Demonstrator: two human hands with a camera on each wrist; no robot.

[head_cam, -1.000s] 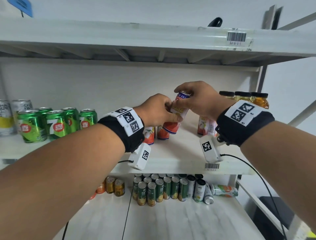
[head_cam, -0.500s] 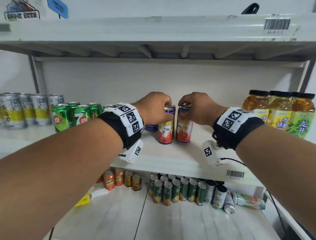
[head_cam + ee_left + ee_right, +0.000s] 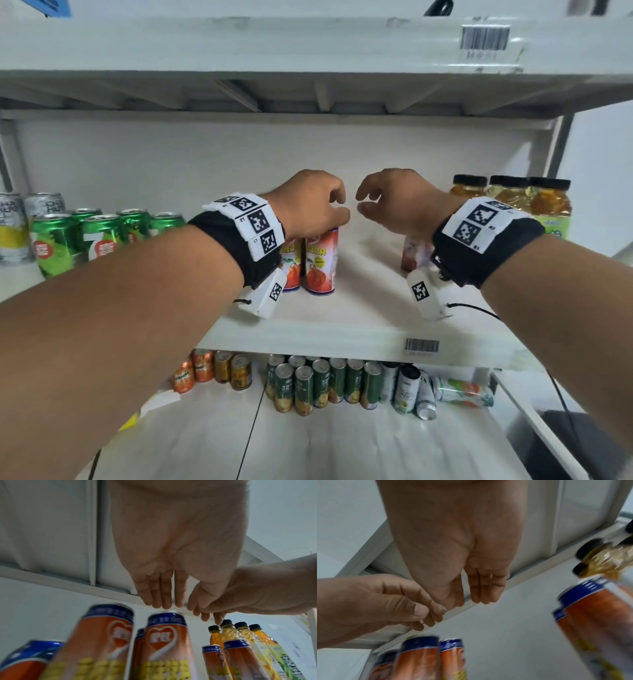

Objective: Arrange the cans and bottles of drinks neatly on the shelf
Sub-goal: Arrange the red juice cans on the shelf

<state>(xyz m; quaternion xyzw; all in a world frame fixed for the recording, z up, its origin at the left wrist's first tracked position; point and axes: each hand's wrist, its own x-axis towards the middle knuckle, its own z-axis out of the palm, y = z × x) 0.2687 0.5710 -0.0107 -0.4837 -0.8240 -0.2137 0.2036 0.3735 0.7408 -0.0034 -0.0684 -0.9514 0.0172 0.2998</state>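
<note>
Nearest to me, my two forearms reach in over the lower shelf (image 3: 308, 442), where rows of green cans (image 3: 320, 383) stand upright, a few orange cans (image 3: 202, 366) sit to their left, and one can (image 3: 464, 392) lies on its side at the right end.

Just beyond, above the middle shelf (image 3: 359, 329), my left hand (image 3: 308, 205) hovers over two orange-red juice cans (image 3: 320, 260) that stand upright and side by side, touching each other. Its fingers hang loosely curved and hold nothing; in the left wrist view they clear the can tops (image 3: 164, 615). My right hand (image 3: 400, 202) is level with it, just to the right, fingertips nearly meeting the left's, also relaxed and empty. Below the right wrist stand more juice cans of the same kind (image 3: 416, 251); I count two from the left wrist view (image 3: 223, 660), though the blur makes that uncertain.

Farther back on the right stand bottles of yellow tea (image 3: 513, 198) with black caps, in a tight group. On the far left are green soda cans (image 3: 102, 233) and, beside them, silver-and-yellow cans (image 3: 13, 226), all upright.
</note>
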